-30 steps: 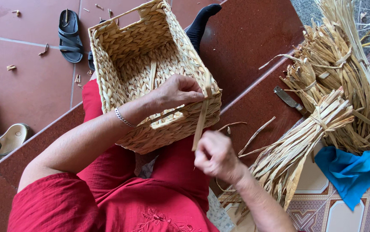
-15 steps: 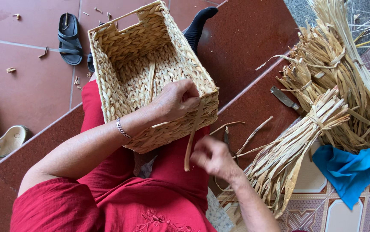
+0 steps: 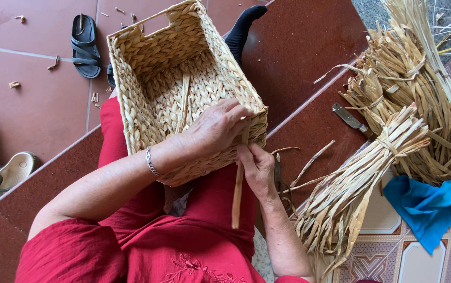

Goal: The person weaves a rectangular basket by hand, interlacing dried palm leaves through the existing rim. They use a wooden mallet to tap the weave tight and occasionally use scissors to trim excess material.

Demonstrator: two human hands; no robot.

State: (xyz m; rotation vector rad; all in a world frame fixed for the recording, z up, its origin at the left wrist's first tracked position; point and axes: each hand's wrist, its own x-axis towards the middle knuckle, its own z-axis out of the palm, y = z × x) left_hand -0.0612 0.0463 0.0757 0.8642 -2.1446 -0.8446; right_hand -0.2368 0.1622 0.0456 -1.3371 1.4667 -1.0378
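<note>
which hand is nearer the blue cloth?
Right. The right hand pinches the loose reed strip at the woven basket corner, on the side toward the blue cloth. The left hand rests on the basket rim, farther from it.

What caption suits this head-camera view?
Left hand steadies a woven basket while right hand works a dried strand at its rim.

We see a rectangular woven straw basket, open and tilted on the lap at upper centre, and a loose flat straw strand hanging from its near rim.
</note>
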